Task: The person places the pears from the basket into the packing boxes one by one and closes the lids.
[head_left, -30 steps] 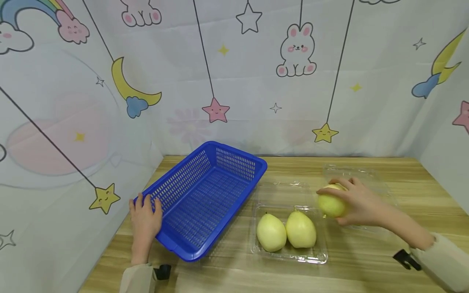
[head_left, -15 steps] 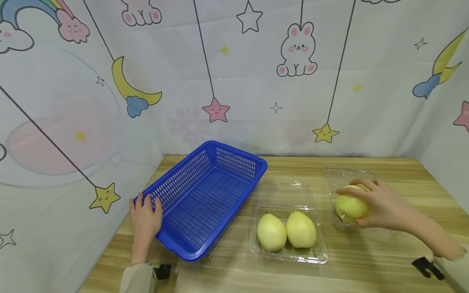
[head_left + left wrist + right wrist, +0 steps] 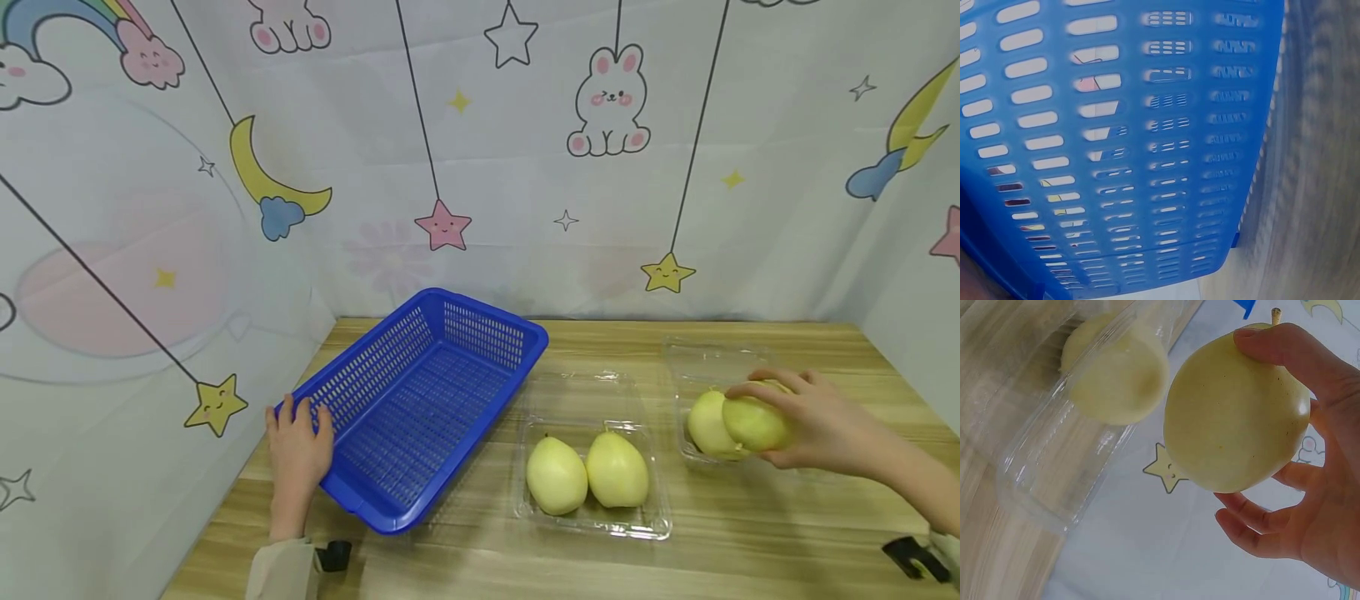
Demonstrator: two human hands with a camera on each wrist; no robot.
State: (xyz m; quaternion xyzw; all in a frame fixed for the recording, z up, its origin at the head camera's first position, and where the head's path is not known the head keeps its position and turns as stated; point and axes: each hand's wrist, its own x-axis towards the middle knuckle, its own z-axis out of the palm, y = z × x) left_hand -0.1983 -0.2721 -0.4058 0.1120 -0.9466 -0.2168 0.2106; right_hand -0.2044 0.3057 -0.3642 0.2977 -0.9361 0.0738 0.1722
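My right hand (image 3: 813, 421) grips a pale yellow pear (image 3: 1235, 412), its stem showing beside the thumb in the right wrist view. In the head view this pear overlaps a second pear (image 3: 708, 425), which sits in the right clear plastic box (image 3: 1066, 481). My left hand (image 3: 298, 450) holds the near left rim of the blue plastic basket (image 3: 420, 425), fingers over the edge. Slotted basket wall fills most of the left wrist view, and little of the hand shows there. Nothing lies inside the basket.
Between basket and right hand stands another clear plastic box (image 3: 592, 527) with its lid folded back, holding a left pear (image 3: 557, 477) and a right pear (image 3: 617, 471). The wooden table (image 3: 465, 567) ends at a printed cloth backdrop (image 3: 510, 275).
My right hand has carried its pear rightward, from beside the middle box to over the right box. The pear lying in the right box has come into sight. My left hand stays put.
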